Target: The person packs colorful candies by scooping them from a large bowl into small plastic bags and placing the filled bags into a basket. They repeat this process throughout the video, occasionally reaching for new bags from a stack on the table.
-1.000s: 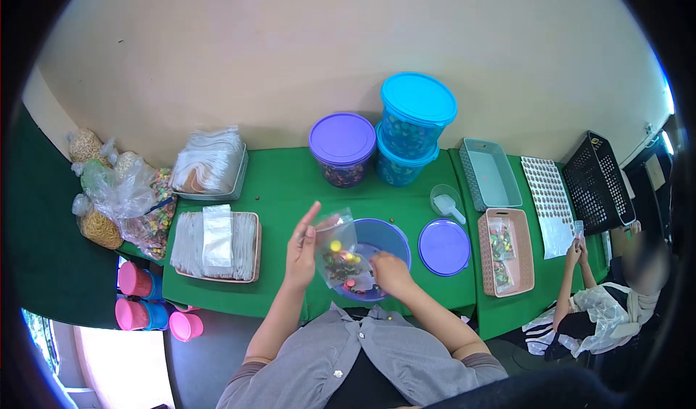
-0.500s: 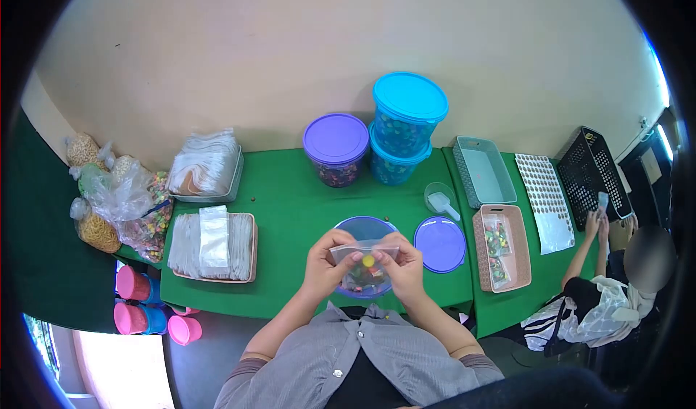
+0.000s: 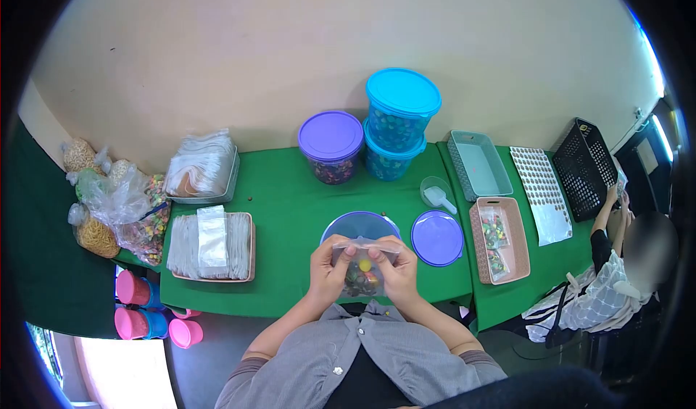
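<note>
A clear zip bag [image 3: 365, 282] with colourful sweets in its lower part hangs upright between my two hands. My left hand [image 3: 329, 271] pinches its top edge on the left, thumb against the front. The opposite side of that edge is gripped by my right hand [image 3: 398, 270] in the same way. Both thumbs point inward near the bag's mouth. Just behind the bag stands a tub with a purple rim [image 3: 360, 214], its near part hidden by my hands and the bag. To the right lies a round purple lid [image 3: 437, 239].
Lidded tubs [image 3: 331, 137] stand at the back. Left are baskets of flat bags [image 3: 233, 246] and bulk sacks [image 3: 148, 213]. A scoop [image 3: 438, 197] rests in a clear cup. On the right are a pink basket [image 3: 515, 257] with filled bags, a sticker sheet [image 3: 544, 192] and a co-worker [image 3: 591, 286].
My hands and the bag have come slightly lower, and the bag now hangs in front of the tub's near side. The co-worker's hands have moved right, beside the black basket.
</note>
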The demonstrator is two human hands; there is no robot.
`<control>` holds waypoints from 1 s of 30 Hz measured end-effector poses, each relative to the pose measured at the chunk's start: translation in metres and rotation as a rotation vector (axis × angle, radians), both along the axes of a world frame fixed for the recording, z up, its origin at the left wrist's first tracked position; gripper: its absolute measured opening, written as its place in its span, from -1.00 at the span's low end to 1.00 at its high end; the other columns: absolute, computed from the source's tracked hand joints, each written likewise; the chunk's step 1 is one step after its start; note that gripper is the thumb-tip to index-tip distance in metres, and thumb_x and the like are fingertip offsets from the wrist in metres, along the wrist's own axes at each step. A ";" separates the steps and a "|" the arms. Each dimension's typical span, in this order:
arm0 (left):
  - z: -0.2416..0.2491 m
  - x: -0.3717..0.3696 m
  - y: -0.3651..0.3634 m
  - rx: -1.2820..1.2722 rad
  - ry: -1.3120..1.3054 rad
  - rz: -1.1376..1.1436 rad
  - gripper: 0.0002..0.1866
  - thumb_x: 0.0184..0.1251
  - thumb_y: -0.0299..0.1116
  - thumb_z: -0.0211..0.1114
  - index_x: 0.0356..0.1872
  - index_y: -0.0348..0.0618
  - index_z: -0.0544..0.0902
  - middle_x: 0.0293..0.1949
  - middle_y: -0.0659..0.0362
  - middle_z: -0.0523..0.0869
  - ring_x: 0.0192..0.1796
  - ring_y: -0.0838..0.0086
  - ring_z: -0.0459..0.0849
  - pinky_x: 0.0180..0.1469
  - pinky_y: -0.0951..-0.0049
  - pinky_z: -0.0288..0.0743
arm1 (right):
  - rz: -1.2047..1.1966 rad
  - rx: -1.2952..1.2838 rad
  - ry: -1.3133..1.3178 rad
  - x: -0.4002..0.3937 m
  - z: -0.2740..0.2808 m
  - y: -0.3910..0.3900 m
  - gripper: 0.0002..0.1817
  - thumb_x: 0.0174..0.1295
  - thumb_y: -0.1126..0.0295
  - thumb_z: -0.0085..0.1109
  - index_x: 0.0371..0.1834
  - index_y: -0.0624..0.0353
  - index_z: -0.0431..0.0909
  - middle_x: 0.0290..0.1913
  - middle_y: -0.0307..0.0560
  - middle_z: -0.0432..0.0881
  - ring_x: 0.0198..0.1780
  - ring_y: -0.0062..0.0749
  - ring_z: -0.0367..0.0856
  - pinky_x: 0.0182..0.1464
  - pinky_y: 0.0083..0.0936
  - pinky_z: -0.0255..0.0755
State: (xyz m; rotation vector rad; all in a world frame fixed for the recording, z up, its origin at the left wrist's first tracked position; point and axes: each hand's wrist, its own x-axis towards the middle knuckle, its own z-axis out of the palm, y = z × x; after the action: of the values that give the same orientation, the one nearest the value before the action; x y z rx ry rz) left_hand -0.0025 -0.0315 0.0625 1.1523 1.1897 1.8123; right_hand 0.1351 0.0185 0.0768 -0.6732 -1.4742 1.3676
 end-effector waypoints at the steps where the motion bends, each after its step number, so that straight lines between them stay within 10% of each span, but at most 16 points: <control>1: 0.001 -0.002 -0.001 -0.005 0.017 -0.001 -0.78 0.47 -0.31 0.20 -0.28 -0.28 0.62 -0.33 0.22 0.63 -0.24 0.60 0.55 -0.17 0.59 0.40 | 0.010 0.035 -0.030 0.002 -0.001 0.001 -0.81 0.35 0.36 0.21 -0.19 0.29 0.67 -0.23 -0.15 0.61 -0.20 -0.53 0.56 -0.16 -0.61 0.43; 11: 0.001 -0.019 0.005 -0.142 0.071 -0.025 -0.62 0.56 -0.16 0.03 0.03 -0.30 0.59 -0.10 0.13 0.67 -0.11 0.50 0.57 0.08 0.44 0.41 | 0.057 -0.065 -0.069 0.016 0.004 0.018 -0.58 0.52 0.19 -0.15 0.07 0.28 0.60 -0.11 -0.10 0.62 -0.06 -0.38 0.54 0.03 -0.44 0.39; 17: 0.002 0.011 0.009 0.042 0.415 -0.055 -0.49 0.45 -0.12 0.15 0.23 -0.30 0.48 0.01 0.02 0.66 0.10 0.25 0.60 0.21 0.32 0.39 | -0.071 0.530 -0.384 0.011 -0.004 0.012 -0.47 0.37 0.20 0.09 0.32 0.27 0.41 0.14 0.12 0.42 -0.02 -0.14 0.47 0.12 -0.31 0.34; 23: -0.027 0.023 0.019 -0.178 0.193 -0.130 -0.70 0.48 -0.34 0.18 0.07 -0.34 0.63 -0.02 0.04 0.72 0.00 0.40 0.69 0.08 0.45 0.52 | -0.535 0.221 -0.311 0.017 -0.006 0.027 -0.59 0.18 0.32 0.36 0.07 0.25 0.57 0.11 0.03 0.46 0.00 -0.26 0.50 0.09 -0.41 0.37; 26: -0.033 0.031 0.028 -0.177 0.110 -0.120 -0.71 0.50 -0.28 0.15 0.05 -0.23 0.67 -0.18 0.16 0.76 -0.25 0.63 0.62 -0.22 0.60 0.50 | -0.145 -0.161 -0.106 0.041 -0.020 0.040 -0.79 0.23 0.32 0.34 -0.35 0.29 0.71 -0.29 -0.17 0.66 -0.15 -0.45 0.59 0.01 -0.49 0.40; 30: -0.028 0.045 0.039 -0.214 0.056 -0.181 -0.67 0.54 -0.23 0.09 0.07 -0.25 0.65 -0.20 0.16 0.77 -0.33 0.65 0.60 -0.29 0.62 0.49 | -0.079 -0.397 0.014 0.073 -0.024 0.046 -0.75 0.26 0.29 0.32 -0.18 0.28 0.68 -0.19 -0.18 0.68 -0.13 -0.51 0.60 0.00 -0.51 0.44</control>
State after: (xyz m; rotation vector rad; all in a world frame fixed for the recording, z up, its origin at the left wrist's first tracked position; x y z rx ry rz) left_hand 0.0426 0.0077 0.0342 1.1528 1.2355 1.4885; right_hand 0.2080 0.0647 0.0528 -0.9581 -1.1596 1.6158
